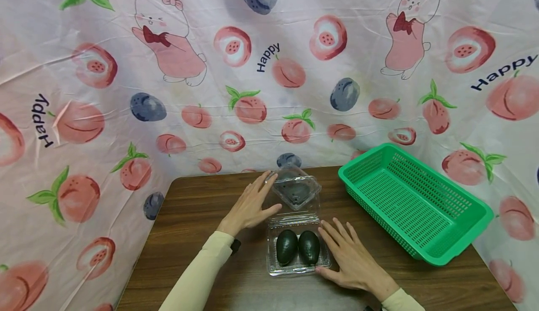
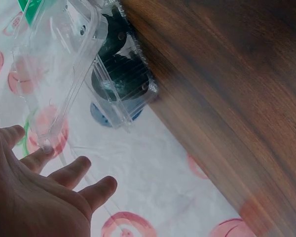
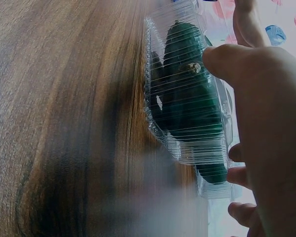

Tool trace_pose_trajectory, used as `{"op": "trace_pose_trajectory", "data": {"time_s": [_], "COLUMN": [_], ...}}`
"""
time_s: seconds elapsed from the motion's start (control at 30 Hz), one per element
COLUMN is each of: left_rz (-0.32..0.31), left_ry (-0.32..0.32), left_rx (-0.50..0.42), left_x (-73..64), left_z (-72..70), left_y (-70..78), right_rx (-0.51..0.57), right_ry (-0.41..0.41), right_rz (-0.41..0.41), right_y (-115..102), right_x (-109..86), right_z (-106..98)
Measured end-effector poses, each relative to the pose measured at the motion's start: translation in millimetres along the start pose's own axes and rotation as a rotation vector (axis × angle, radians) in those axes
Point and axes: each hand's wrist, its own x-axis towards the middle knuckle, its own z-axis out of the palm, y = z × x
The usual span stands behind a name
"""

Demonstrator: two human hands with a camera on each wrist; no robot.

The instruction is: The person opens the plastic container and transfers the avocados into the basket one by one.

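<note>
Avocados [image 1: 287,247] in clamshell [image 1: 290,271], lid [image 1: 295,194] toward table's [image 1: 193,208] far edge. Seemingly steadying lid, left hand [image 1: 248,206], right hand [image 1: 350,258] splayed, unclamped. Probably needs light guidance next.

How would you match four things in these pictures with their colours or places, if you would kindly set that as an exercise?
1. Basket
2. Avocados
3. Left fingers
4. Right fingers

A. At the raised clear lid
B. Dark, side by side in the clear base
C. By the right edge of the base
D. Bright green, on the table

Pairs: 1-D, 2-B, 3-A, 4-C
</note>
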Motion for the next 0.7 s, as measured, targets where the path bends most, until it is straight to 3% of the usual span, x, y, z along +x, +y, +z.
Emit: {"op": "trace_pose_trajectory", "data": {"time_s": [0.33, 0.7], "left_rz": [0.005, 0.032], "left_ry": [0.031, 0.055], "left_rx": [0.056, 0.11], "left_x": [-11.4, -41.0], "left_z": [-3.9, -6.1], "left_y": [5.4, 18.2], "right_rx": [-0.001, 0.018], "right_ry": [0.017, -0.025], "right_rz": [-0.007, 0.012], "right_y": [-0.4, -0.8], "right_x": [0.4, 0.5], "right_z": [-0.7, -2.3]}}
